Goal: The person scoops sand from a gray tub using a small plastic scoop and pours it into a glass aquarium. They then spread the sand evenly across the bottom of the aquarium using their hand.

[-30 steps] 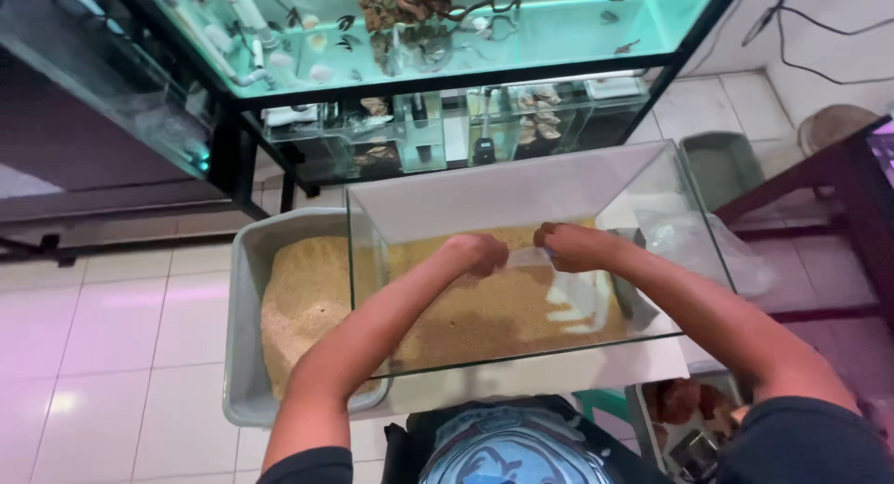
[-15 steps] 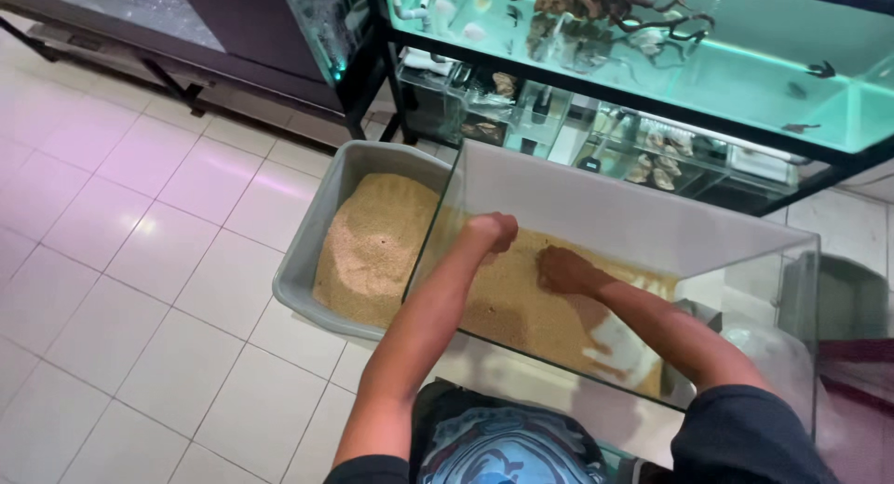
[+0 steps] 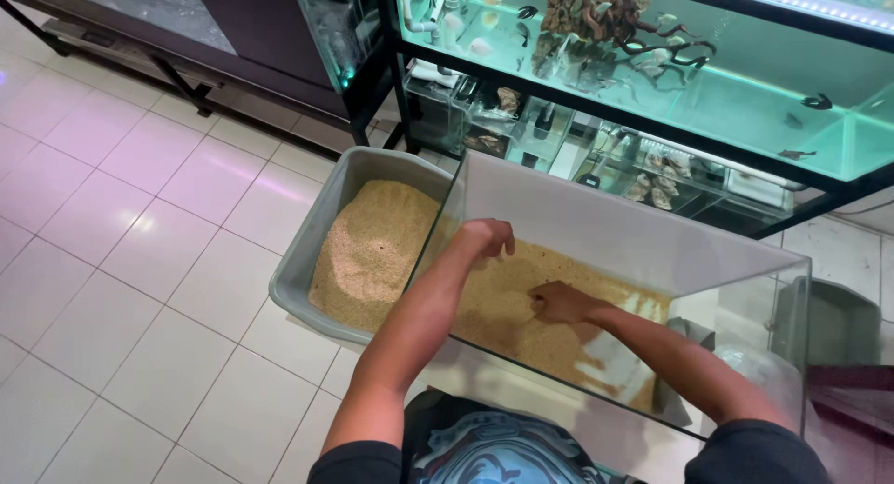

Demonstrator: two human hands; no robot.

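Both my hands work inside the clear rectangular glass tank (image 3: 643, 251) on the white tiled floor (image 3: 121, 261). My left hand (image 3: 486, 237), fingers curled, and right hand (image 3: 559, 302), fingers bent, press on the loose tan sand (image 3: 507, 307) covering its bottom. Sand handles grainy, heavy, best scooped; glass is fragile.

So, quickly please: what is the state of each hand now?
Left hand: fingers curled, over the sand in the glass tank; holding anything cannot be told.
Right hand: loosely closed, pressing on the sand.
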